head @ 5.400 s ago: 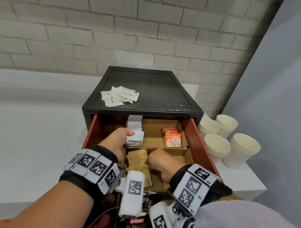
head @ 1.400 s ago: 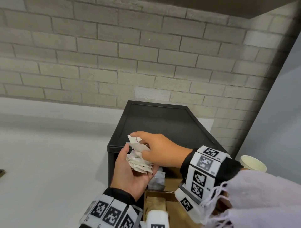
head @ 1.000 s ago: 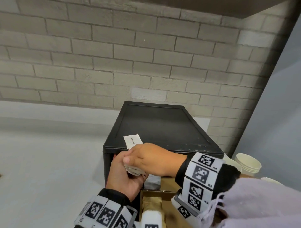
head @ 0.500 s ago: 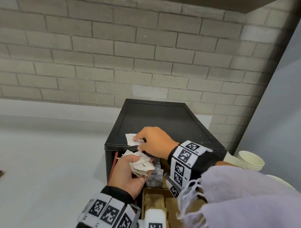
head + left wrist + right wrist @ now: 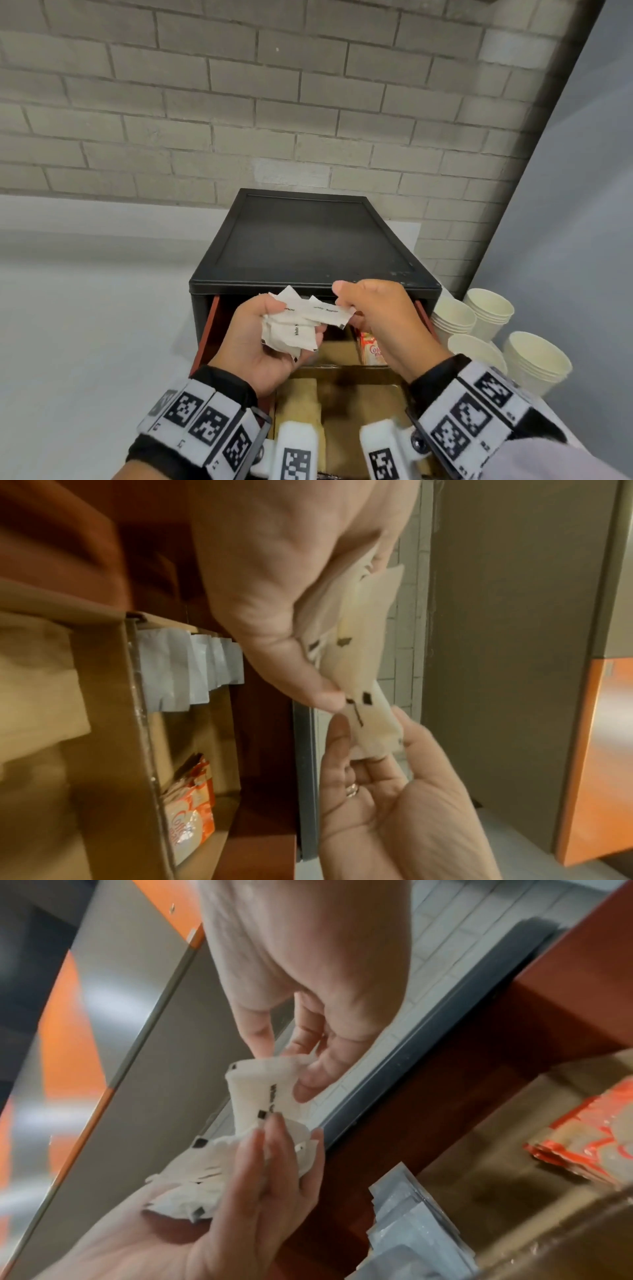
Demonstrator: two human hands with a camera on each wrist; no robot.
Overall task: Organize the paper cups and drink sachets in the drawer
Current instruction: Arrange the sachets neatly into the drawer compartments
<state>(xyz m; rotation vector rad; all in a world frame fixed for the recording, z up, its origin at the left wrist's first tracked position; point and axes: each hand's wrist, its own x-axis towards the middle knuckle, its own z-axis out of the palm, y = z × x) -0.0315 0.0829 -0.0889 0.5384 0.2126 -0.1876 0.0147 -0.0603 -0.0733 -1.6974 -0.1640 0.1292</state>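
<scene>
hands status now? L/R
Left hand: closed around a bunch of white sugar sachets.
Right hand: pinching one sachet at the bunch's top.

Office pantry nook: brick wall [image 5: 239, 102], paper cup stacks [image 5: 486, 318], sachet drawer [image 5: 209, 329].

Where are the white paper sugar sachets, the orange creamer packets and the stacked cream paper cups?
White paper sugar sachets [image 5: 294, 329]: head view, printed face.
Orange creamer packets [image 5: 190, 829]: left wrist view, front label.
Stacked cream paper cups [image 5: 537, 363]: head view, nearest stack's inside.
</scene>
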